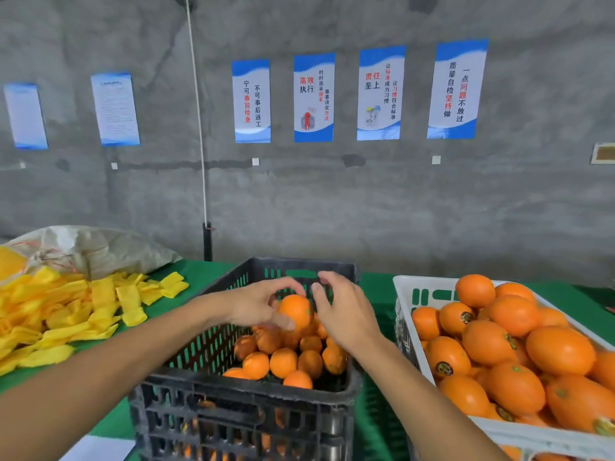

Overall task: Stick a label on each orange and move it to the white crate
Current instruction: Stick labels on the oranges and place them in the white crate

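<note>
Head view:
Held orange (295, 311): lifted above the black crate (206, 347), over the heap of loose oranges (283, 361) along its right side.
Left hand (256, 307): fingers and thumb curled round the fruit from the left and beneath, gripping it.
Right hand (342, 314): up against the fruit's right face, fingers bent toward it; whether it pinches a label is too small to tell.
White crate (404, 287): at the table's right edge, piled high with labelled oranges (447, 357), dark round stickers showing.
Table cover (374, 287): green; yellow foam sleeves (76, 307) scattered toward the left edge.
Step, as judged: applying the sticker.
Doing it well: keep the left grip steady and low, leave smooth skin facing the right hand, press flat from centre outward, clear of the stem end.
Placing after: seat it in a hollow of the pile so nothing rolls off.
</note>
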`<state>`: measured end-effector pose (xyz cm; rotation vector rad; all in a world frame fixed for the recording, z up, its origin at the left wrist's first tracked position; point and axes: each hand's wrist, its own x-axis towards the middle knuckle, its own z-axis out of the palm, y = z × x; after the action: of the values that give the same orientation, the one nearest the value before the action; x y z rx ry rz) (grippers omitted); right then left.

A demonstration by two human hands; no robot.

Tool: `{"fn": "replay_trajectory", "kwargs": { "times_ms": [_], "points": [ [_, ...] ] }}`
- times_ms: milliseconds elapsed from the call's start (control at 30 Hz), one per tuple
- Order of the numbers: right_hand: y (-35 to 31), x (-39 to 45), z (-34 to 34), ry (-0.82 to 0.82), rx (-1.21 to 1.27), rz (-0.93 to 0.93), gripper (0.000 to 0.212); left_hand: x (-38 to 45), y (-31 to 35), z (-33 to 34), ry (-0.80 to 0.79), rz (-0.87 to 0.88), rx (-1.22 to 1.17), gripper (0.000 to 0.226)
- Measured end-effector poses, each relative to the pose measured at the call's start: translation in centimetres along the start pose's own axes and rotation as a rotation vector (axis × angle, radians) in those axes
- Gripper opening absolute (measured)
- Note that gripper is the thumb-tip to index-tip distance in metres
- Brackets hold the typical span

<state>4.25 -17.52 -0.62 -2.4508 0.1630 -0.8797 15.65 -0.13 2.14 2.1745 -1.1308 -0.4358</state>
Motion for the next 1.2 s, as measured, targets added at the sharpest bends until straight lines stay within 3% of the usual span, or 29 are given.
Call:
{"fn": "replay_trajectory", "kwargs": {
  "times_ms": [133, 233, 367, 533, 633, 833, 1000, 1100, 1200],
  "points": [
    [-0.5, -5.3, -4.2, 0.14, 0.287, 0.002, 0.051, -4.1, 6.6, 3.5, 0.197, 0.413, -0.154, 0.058],
    [-0.4, -10.5, -7.9, 0.238, 0.483, -0.055, 0.046, -6.4, 10.0, 9.1, 0.325, 0.544, -0.148, 0.067],
    [0.9, -17.2, -9.5, 0.321, 0.42, -0.055, 0.043, -7.4, 11.0, 16.3, 0.382, 0.643, -0.05, 0.079],
    [5.7, -24.7, -7.3, 0.204, 0.392, 0.147, 0.052, -8.0, 7.5, 24.8, 0.262, 0.426, -0.307, 0.076],
    [8.9, -28.4, -6.2, 0.097, 0.36, 0.194, 0.032, -9.0, 4.6, 29.3, 0.218, 0.25, -0.455, 0.073],
    [13.8, -34.6, -3.9, -0.312, 0.054, 0.239, 0.025, -11.3, -0.6, 35.1, 0.183, 0.028, -0.58, 0.067],
    [14.4, -36.1, -4.0, -0.452, -0.12, 0.108, 0.074, -11.9, -1.9, 37.3, 0.242, -0.012, -0.677, 0.068],
    [14.3, -36.1, -4.2, -0.467, -0.246, 0.003, 0.069, -11.9, -2.0, 37.6, 0.268, -0.022, -0.717, 0.068],
    [14.0, -36.2, -4.0, -0.351, -0.324, -0.169, 0.05, -12.2, -1.8, 37.6, 0.26, -0.023, -0.742, 0.072]
  ]
}}
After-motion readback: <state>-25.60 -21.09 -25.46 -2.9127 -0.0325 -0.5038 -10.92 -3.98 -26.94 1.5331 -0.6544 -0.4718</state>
